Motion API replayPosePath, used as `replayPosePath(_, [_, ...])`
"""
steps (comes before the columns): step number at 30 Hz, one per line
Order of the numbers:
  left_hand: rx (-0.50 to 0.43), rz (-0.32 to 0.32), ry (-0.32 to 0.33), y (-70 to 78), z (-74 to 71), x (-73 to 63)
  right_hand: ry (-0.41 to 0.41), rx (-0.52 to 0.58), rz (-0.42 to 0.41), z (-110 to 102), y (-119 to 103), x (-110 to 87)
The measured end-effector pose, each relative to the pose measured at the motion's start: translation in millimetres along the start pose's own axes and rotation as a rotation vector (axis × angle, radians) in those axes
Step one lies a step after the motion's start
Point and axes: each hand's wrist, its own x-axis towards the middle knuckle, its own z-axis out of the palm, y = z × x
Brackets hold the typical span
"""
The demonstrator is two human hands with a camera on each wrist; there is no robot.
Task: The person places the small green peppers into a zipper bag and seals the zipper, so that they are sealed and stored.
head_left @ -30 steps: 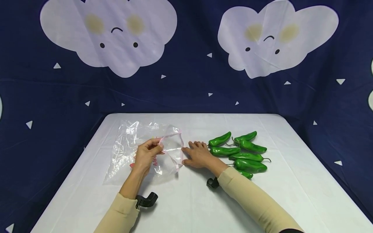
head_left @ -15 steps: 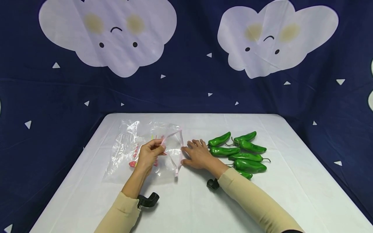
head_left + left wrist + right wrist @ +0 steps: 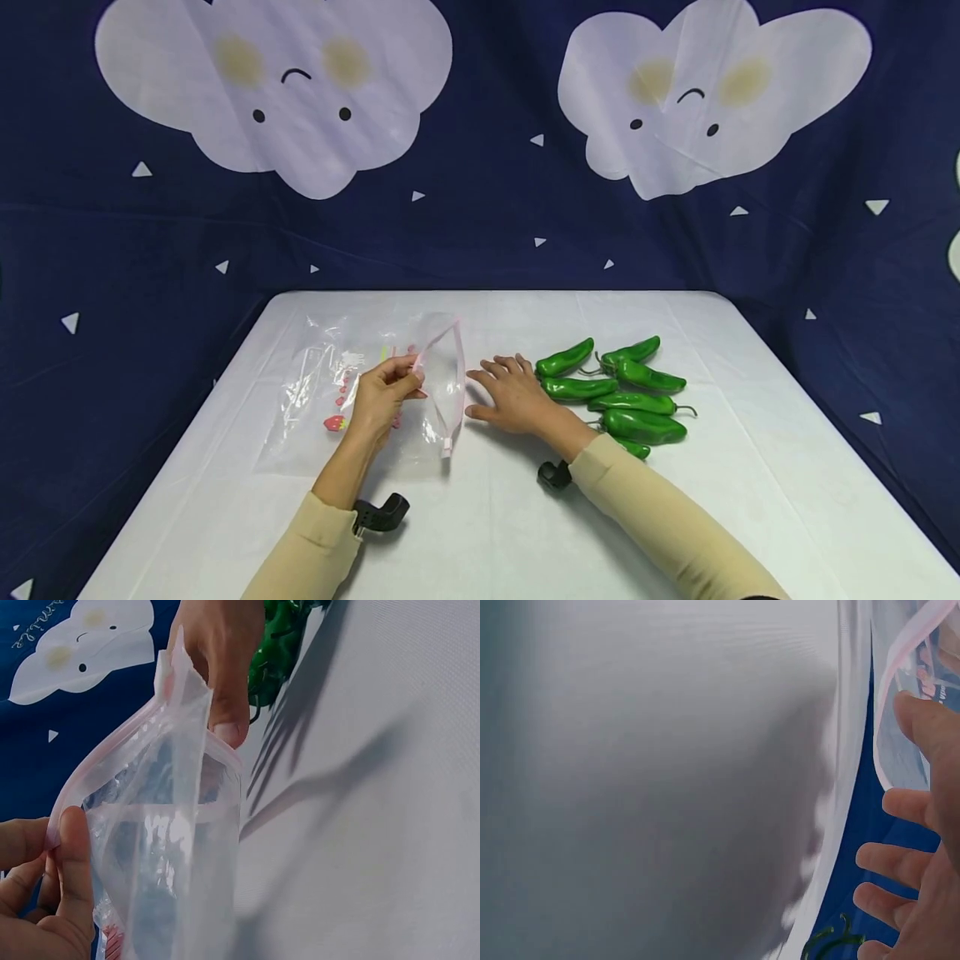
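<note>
Bag [image 3: 360, 392] on the surface [image 3: 750, 467], its pink rim pinched and lifted by the left hand [image 3: 380, 398] so the mouth gapes, while the right hand [image 3: 510, 392], fingers spread, rests beside it, peppers [image 3: 622, 392] just beyond.

White tabletop [image 3: 750, 467], cloth-covered, faint creases. Navy backdrop [image 3: 495, 225] hangs behind and wraps both sides, scattered small white triangles. Two pale cloud prints with faces: left cloud [image 3: 273, 92], right cloud [image 3: 712, 92]. Light even, soft shadows.
</note>
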Motion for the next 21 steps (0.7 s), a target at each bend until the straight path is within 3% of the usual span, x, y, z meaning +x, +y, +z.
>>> replayPosePath(14, [-0.036,0.001,-0.004,8.0,-2.0,1.5,0.040,0.078,0.004,-6.9,10.2,-23.8])
replayPosePath(21, [-0.035,0.003,-0.008,11.6,-3.0,2.1,0.112,0.181,-0.022,-13.9,16.6,-44.1])
